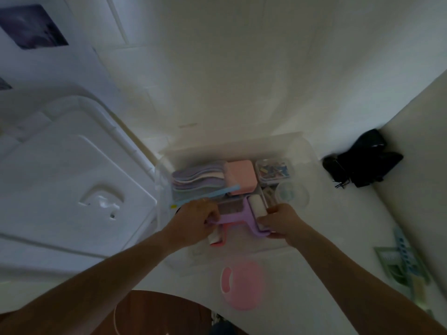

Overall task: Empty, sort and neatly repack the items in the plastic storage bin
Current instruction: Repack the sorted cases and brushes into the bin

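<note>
I can read no text, label, brand, number or sign anywhere in my head view. The booklet (396, 264) at the right edge carries printed patches and a grid of dots, but the print is too blurred for me to make out any letters. The dark picture (31, 26) on the wall at upper left shows only vague shapes, no writing. The small box (273, 170) in the bin (300, 151) holds coloured bits; any marking on them is too small to tell. The yellow spot on the bin's left wall is unreadable.
</note>
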